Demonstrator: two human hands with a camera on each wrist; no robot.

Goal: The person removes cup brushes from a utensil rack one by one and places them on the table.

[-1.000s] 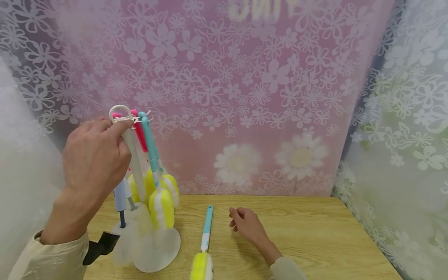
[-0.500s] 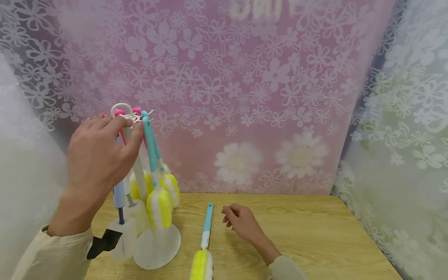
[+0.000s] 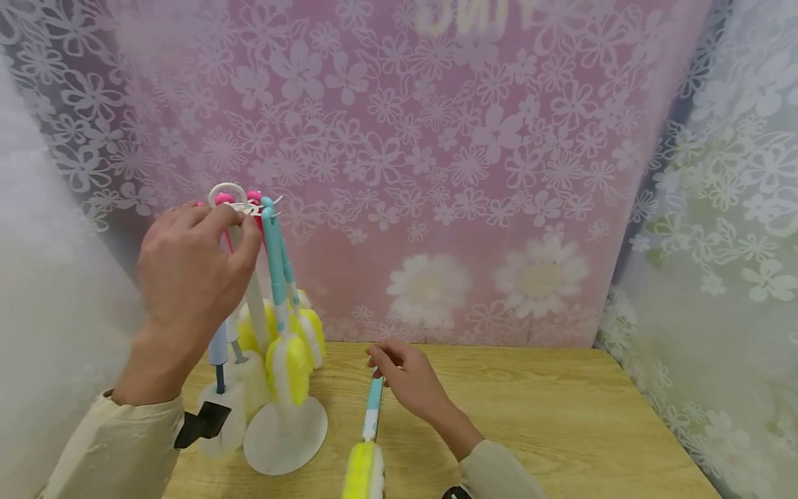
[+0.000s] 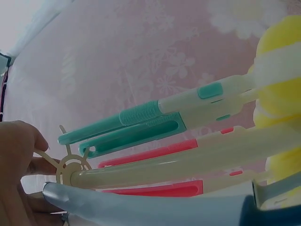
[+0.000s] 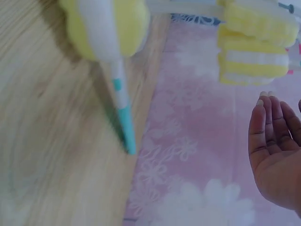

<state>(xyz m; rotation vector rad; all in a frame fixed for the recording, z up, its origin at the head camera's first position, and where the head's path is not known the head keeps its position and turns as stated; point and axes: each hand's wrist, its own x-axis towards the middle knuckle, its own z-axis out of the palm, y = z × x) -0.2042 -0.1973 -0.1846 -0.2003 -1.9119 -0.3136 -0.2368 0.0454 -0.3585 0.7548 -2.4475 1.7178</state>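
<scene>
A white stand, its round base (image 3: 285, 435) on the table, carries several hanging sponge bottle brushes. Two have teal handles (image 3: 273, 258); others have pink handles (image 4: 160, 153). At its top, below the loop (image 3: 228, 187), my left hand (image 3: 196, 260) grips the hooked ring (image 4: 70, 170) with thumb and fingers. A light blue handle (image 4: 155, 207) hangs close to that hand. On the table lies one loose brush, with a teal handle (image 3: 373, 398) and a yellow-and-white sponge head (image 3: 364, 471). My right hand (image 3: 408, 378), fingers loosely bent, hovers over the handle's far end and holds nothing.
White brush heads (image 3: 223, 416) hang low at the stand's left. The wooden table (image 3: 548, 416) ends at a pink flowered curtain (image 3: 424, 138) behind. Pale flowered sheets hang at both sides, the right sheet (image 3: 736, 263) along the table's edge.
My right hand has moved left and away from me, over the loose brush's handle end. My left hand's thumb has come up to the stand's top.
</scene>
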